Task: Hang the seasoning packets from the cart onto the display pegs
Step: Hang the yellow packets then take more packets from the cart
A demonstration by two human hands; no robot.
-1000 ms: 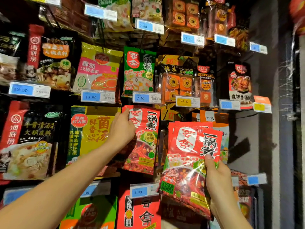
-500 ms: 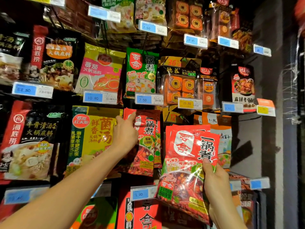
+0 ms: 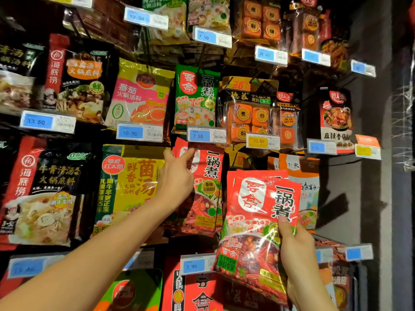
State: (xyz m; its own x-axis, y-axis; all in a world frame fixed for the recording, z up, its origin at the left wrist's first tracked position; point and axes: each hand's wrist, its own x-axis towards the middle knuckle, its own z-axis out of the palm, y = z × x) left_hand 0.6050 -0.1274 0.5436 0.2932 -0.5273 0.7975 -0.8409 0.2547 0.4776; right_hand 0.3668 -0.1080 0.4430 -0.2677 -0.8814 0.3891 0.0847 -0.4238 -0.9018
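Observation:
A red seasoning packet (image 3: 208, 189) hangs in the middle row of the display wall, just under the 7.50 price tag (image 3: 206, 135). My left hand (image 3: 177, 176) reaches up and pinches its top left corner between thumb and fingers. My right hand (image 3: 294, 243) holds a small stack of the same red packets (image 3: 256, 212) lower and to the right, thumb across the front, in front of an orange and white packet. The peg itself is hidden behind the tag. The cart is out of view.
Rows of hanging packets fill the wall: a yellow mushroom-soup packet (image 3: 130, 187) left of my left hand, a green packet (image 3: 195, 97) above it, black and red packets (image 3: 45, 189) far left. A grey wall panel (image 3: 370, 176) bounds the right side.
My left hand has slid up from the hanging packet's side to its top corner. The stack in my right hand has stayed at about the same place; the view shifted slightly.

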